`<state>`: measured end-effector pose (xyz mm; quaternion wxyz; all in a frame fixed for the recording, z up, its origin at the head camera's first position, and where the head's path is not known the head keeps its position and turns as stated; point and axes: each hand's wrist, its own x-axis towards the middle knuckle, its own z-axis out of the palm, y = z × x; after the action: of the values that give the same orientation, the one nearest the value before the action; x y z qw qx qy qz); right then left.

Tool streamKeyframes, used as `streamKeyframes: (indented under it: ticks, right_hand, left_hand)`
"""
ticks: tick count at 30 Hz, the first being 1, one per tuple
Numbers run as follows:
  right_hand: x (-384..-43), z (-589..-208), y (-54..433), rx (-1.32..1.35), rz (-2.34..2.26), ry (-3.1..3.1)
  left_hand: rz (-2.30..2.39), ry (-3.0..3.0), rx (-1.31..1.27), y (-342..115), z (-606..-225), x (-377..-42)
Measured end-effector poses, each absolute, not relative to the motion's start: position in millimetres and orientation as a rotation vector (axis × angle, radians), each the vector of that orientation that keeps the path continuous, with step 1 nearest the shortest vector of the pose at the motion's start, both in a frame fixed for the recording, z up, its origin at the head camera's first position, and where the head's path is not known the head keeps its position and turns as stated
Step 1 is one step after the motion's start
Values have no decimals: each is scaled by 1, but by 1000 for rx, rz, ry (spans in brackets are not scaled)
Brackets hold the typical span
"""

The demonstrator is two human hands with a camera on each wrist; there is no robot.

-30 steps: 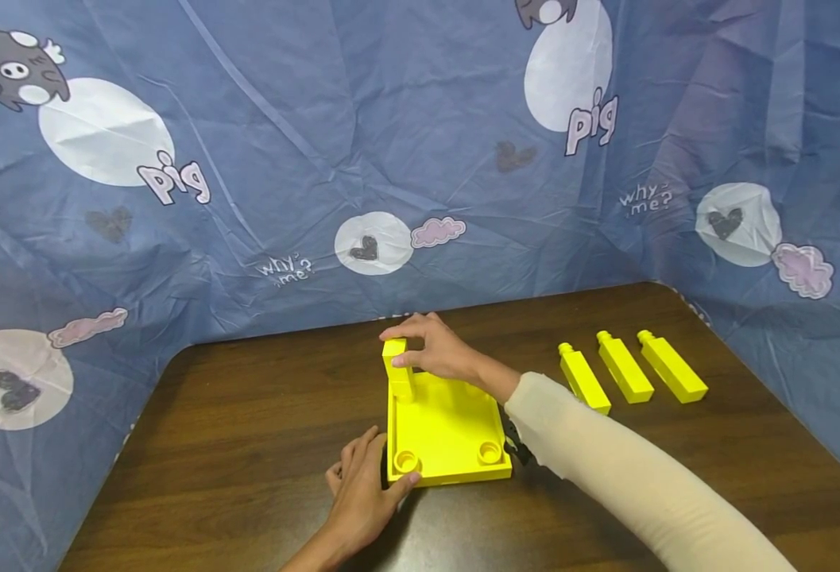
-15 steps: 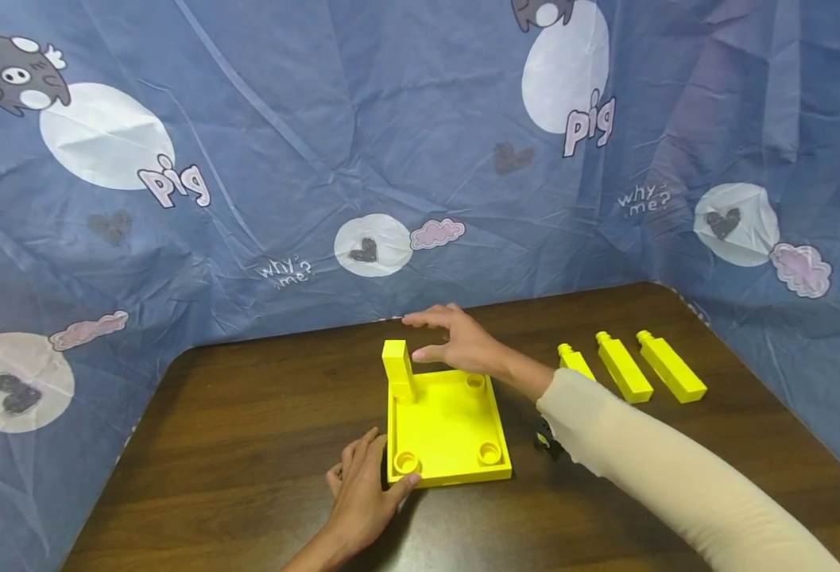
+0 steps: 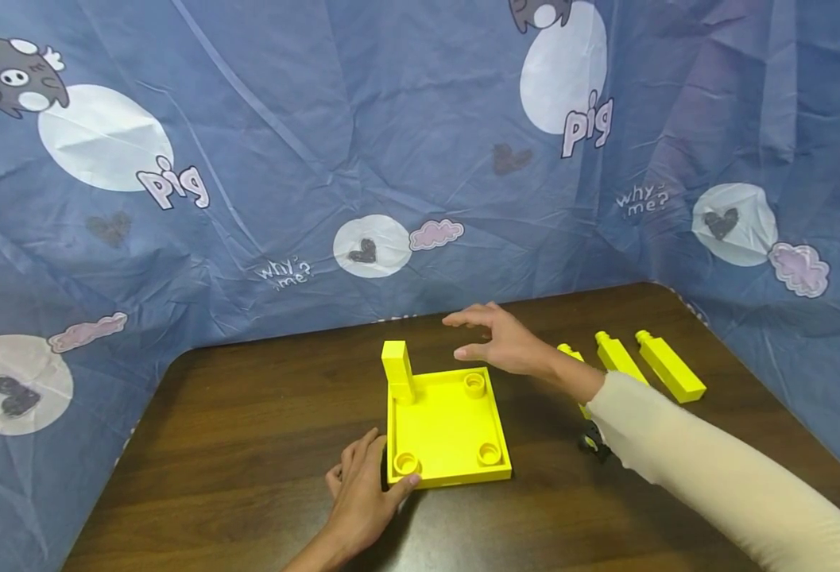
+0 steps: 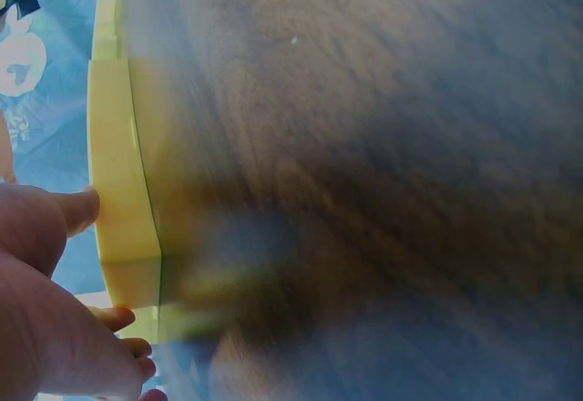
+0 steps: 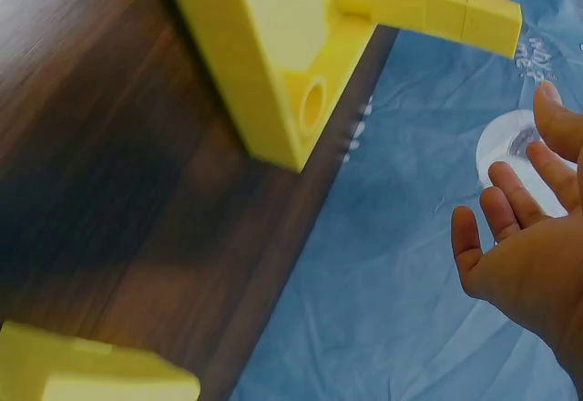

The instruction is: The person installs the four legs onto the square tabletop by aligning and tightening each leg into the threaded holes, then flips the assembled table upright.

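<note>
Beside your left hand (image 3: pixel 362 492), head view: yellow tray (image 3: pixel 448 425) flat on the brown table (image 3: pixel 248 421), its near-left corner gripped between your thumb and fingers. Beyond those fingers, a yellow post (image 3: pixel 398 372) stands upright at the tray's far-left corner; round sockets (image 3: pixel 489 454) show at the other three. Your right hand (image 3: pixel 511 345) is in the air right of the post, fingers parted from thumb, grasping nothing. Right of those fingers, three loose yellow posts (image 3: pixel 668 365) lie on the table, two partly covered by your arm.

Left wrist view: your thumb tip touches the tray's wall, other fingertips round the adjoining side; much blurred.

Right wrist view: fingers loosely bent, released; post beyond your thumb, apart from it.
</note>
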<state>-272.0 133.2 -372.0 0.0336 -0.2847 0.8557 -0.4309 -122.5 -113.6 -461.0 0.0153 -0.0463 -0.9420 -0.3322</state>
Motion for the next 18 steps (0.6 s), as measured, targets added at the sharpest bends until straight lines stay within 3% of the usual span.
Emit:
streamKeyframes:
  ticks: [18]
  right_hand:
    - [-252, -375, 197, -846, -1155, 2767]
  left_hand:
    - [-1047, -2923, -152, -116, -462, -123]
